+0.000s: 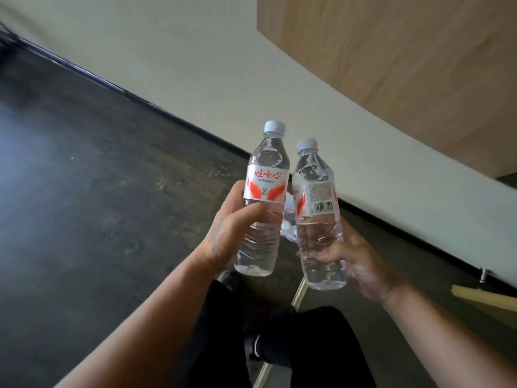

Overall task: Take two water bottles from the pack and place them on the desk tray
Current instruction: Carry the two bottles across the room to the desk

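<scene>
I hold two clear water bottles upright in front of me, side by side and almost touching. My left hand [232, 231] grips the left bottle [265, 186] around its lower half; its white and red label faces me. My right hand [361, 264] grips the right bottle [314, 217] near its base, barcode side toward me. Both have pale caps. Behind and between them shows crumpled clear plastic of the pack [288, 228], mostly hidden. No desk tray is in view.
Dark floor [84, 177] spreads to the left. A white wall with a black skirting [307, 93] runs diagonally. A wooden panel [405, 65] fills the upper right. My dark-trousered legs [307, 345] are below; a pale wooden strip [484, 296] lies at right.
</scene>
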Tool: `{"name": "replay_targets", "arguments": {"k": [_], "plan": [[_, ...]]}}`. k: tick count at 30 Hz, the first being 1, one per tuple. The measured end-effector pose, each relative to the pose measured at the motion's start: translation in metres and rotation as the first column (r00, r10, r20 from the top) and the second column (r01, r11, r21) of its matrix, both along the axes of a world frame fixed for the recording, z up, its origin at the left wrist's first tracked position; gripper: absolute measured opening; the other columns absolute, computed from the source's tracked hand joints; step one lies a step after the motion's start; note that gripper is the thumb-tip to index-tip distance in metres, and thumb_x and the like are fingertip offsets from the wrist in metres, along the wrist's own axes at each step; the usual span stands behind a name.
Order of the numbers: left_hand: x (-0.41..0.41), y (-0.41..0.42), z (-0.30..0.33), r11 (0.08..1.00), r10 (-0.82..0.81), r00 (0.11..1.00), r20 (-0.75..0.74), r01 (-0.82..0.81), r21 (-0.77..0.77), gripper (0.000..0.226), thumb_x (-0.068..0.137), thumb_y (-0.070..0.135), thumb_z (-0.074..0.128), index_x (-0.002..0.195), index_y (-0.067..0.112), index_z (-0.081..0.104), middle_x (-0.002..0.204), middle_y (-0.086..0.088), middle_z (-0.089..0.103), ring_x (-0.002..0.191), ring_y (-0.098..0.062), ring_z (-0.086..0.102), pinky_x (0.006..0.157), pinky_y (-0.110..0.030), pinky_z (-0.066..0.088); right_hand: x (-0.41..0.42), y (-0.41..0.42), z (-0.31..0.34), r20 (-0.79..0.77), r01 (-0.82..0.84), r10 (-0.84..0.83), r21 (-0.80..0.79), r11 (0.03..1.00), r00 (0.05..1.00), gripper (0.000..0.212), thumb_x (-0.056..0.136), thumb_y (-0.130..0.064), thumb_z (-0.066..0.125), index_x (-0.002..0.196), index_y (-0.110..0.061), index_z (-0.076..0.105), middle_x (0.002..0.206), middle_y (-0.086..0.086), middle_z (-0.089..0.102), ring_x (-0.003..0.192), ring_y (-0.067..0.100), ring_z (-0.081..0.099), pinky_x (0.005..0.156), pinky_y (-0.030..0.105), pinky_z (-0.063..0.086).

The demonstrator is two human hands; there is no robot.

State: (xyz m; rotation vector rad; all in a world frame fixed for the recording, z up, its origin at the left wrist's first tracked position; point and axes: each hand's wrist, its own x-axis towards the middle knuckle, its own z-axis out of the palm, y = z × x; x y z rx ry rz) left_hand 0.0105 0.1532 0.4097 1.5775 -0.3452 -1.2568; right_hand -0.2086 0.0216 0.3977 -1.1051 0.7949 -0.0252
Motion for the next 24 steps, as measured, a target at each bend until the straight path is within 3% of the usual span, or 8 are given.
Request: {"name": "replay_targets", "arguments": {"k": [3,6,9,11,13,18,21,24], "plan": [[0.013,0.04,0.065,0.996,0.084,0.996,0.001,-0.084,0.013,0.074,0.061,0.037,0.075,0.129,0.01,0.062,0.114,-0.019,0.074,0.094,-0.025,0.075,0.081,-0.045,0.064,0.025,0.018,0.06,0.03,-0.055,0.053,0.083,0.995,0.998,0.076,0.061,-0.015,0.076,0.135,-0.009,0.057,0.125,0.038,0.062,0.106,0.041,0.071,0.095,0.056,0.061],[0.027,0.082,0.122,0.984,0.177,0.984,0.024,-0.177,0.023,0.076,0.059,0.037,0.076,0.128,0.01,0.06,0.109,-0.017,0.073,0.094,-0.026,0.074,0.08,-0.044,0.064,0.058,0.035,0.109,0.062,-0.108,0.102,0.109,0.988,0.993,0.082,0.06,-0.013,0.075,0.138,-0.002,0.052,0.122,0.037,0.066,0.104,0.043,0.072,0.09,0.051,0.061],[0.044,0.132,0.174,0.954,0.298,0.954,0.042,-0.299,0.02,0.081,0.057,0.035,0.076,0.131,0.007,0.058,0.118,-0.029,0.072,0.094,-0.025,0.074,0.08,-0.044,0.064,0.098,0.061,0.159,0.09,-0.2,0.19,0.123,0.972,0.978,0.082,0.057,-0.014,0.073,0.135,0.003,0.053,0.111,0.027,0.071,0.101,0.043,0.07,0.092,0.053,0.057],[0.051,0.164,0.202,0.928,0.372,0.927,0.048,-0.373,0.007,0.081,0.058,0.034,0.077,0.132,0.008,0.058,0.118,-0.029,0.072,0.092,-0.024,0.075,0.083,-0.048,0.065,0.123,0.083,0.187,0.111,-0.259,0.247,0.106,0.96,0.963,0.08,0.057,-0.013,0.071,0.134,0.004,0.054,0.11,0.026,0.071,0.1,0.043,0.07,0.094,0.055,0.056],[0.058,0.195,0.222,0.898,0.439,0.896,0.063,-0.44,-0.001,0.079,0.059,0.035,0.077,0.131,0.01,0.058,0.119,-0.027,0.073,0.093,-0.024,0.076,0.087,-0.051,0.065,0.148,0.109,0.209,0.141,-0.329,0.316,0.083,0.941,0.938,0.074,0.062,-0.007,0.066,0.135,0.001,0.055,0.11,0.027,0.069,0.1,0.043,0.069,0.093,0.058,0.056],[0.079,0.271,0.254,0.805,0.593,0.802,0.076,-0.594,-0.016,0.078,0.058,0.035,0.076,0.131,0.01,0.06,0.127,-0.031,0.071,0.102,-0.032,0.074,0.098,-0.062,0.061,0.204,0.178,0.251,0.177,-0.439,0.418,0.101,0.893,0.891,0.073,0.064,-0.01,0.067,0.135,-0.002,0.056,0.109,0.022,0.07,0.095,0.035,0.072,0.079,0.041,0.065],[0.101,0.318,0.266,0.744,0.668,0.741,0.064,-0.668,-0.025,0.081,0.058,0.033,0.076,0.133,0.006,0.059,0.122,-0.03,0.072,0.104,-0.036,0.071,0.099,-0.065,0.057,0.24,0.218,0.269,0.17,-0.472,0.452,0.102,0.876,0.876,0.072,0.066,-0.001,0.059,0.138,0.0,0.053,0.107,0.024,0.066,0.095,0.04,0.067,0.083,0.045,0.062],[0.127,0.36,0.277,0.701,0.713,0.7,0.038,-0.712,-0.038,0.084,0.057,0.032,0.076,0.134,0.004,0.058,0.111,-0.017,0.074,0.101,-0.036,0.069,0.092,-0.058,0.057,0.276,0.254,0.282,0.164,-0.492,0.473,0.111,0.863,0.866,0.072,0.067,0.0,0.058,0.139,0.002,0.05,0.105,0.024,0.063,0.096,0.041,0.062,0.087,0.051,0.056]]}}
